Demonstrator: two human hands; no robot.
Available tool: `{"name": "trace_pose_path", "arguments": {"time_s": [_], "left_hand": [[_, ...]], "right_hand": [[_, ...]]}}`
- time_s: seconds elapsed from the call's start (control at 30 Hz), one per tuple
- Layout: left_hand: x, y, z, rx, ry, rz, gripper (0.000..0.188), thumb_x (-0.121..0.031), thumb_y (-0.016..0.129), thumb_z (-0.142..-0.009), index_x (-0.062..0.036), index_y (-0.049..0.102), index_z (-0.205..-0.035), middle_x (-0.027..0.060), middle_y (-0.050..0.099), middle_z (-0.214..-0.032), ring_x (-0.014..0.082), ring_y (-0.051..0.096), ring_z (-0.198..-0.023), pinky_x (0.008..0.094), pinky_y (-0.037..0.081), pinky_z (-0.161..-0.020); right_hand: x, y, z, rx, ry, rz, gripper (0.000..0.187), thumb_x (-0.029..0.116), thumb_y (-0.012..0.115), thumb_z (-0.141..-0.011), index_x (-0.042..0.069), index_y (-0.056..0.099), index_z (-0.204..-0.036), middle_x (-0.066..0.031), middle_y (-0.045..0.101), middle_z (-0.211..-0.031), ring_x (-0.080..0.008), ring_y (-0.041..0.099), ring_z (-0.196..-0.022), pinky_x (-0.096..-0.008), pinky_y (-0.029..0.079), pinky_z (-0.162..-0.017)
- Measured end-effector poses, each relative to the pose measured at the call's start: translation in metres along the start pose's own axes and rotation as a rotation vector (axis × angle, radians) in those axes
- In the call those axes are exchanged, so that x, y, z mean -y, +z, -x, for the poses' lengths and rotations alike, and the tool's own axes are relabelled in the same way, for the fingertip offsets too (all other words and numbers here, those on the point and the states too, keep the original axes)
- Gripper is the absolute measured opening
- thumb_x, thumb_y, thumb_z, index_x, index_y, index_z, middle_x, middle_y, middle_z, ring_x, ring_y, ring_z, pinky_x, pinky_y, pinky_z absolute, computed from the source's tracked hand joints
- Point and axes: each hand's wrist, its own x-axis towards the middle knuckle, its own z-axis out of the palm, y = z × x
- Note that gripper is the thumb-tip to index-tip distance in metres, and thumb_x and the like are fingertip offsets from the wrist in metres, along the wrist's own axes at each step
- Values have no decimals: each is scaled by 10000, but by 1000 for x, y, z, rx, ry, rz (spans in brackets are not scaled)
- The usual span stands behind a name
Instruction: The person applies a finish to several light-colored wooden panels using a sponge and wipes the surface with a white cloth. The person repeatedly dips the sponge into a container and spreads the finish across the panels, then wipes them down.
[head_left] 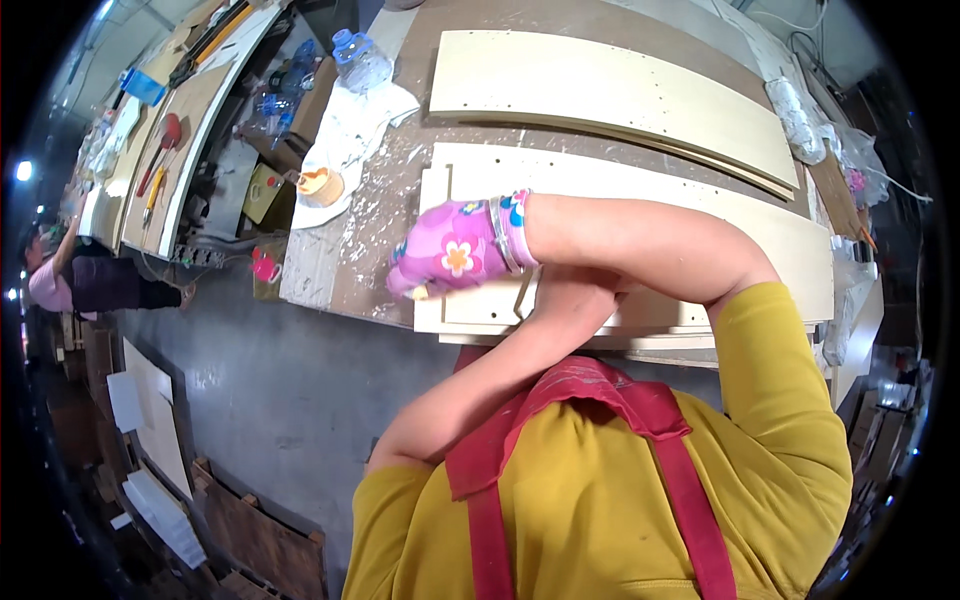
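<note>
My right hand [455,248], in a pink flowered glove with a band at the wrist, reaches left across my body. It is closed over the left end of the near pale board [750,270]. A small pale yellow bit shows under its fingers; what it is I cannot make out. My left arm crosses beneath the right forearm, and my left hand [590,292] is mostly hidden there, its fingers out of sight. The near board has small drilled holes and grooves near its left end, with more boards under it.
Another stack of drilled boards [600,85] lies farther back on the dusty worktable [365,255]. At the table's left are a bottle with a blue cap [362,62], a white cloth [350,130] and a small tub [320,186]. A person [90,280] stands at the far left bench.
</note>
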Motion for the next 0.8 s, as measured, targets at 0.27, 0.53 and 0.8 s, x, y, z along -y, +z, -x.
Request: {"name": "trace_pose_path", "arguments": {"time_s": [0.27, 0.53, 0.8], "left_hand": [[-4, -2, 2, -200, 319, -449, 460, -174, 780, -615, -119, 616, -1041, 48, 559, -1062, 246, 526, -1032, 413, 419, -810], [-8, -19, 4, -111, 333, -378, 409, -151, 749, -651, -128, 614, -1036, 43, 556, -1029, 241, 531, -1011, 393, 421, -790], [0, -23, 14, -80, 379, -431, 388, -151, 747, -623, -137, 611, -986, 38, 543, -976, 228, 526, -985, 387, 404, -780]], "right_hand": [[-90, -32, 32, -279, 223, 87, 271, 112, 659, -790, 123, 627, -1058, -103, 672, -891, -306, 664, -834, -411, 520, -700], [-98, -43, 59, -713, 513, 29, 264, 194, 616, -845, 51, 587, -1066, -173, 670, -913, -359, 650, -878, -415, 510, -749], [-79, -31, 40, -548, 803, -62, 250, 177, 570, -821, 47, 594, -1033, -199, 666, -938, -374, 645, -887, -436, 511, -784]]}}
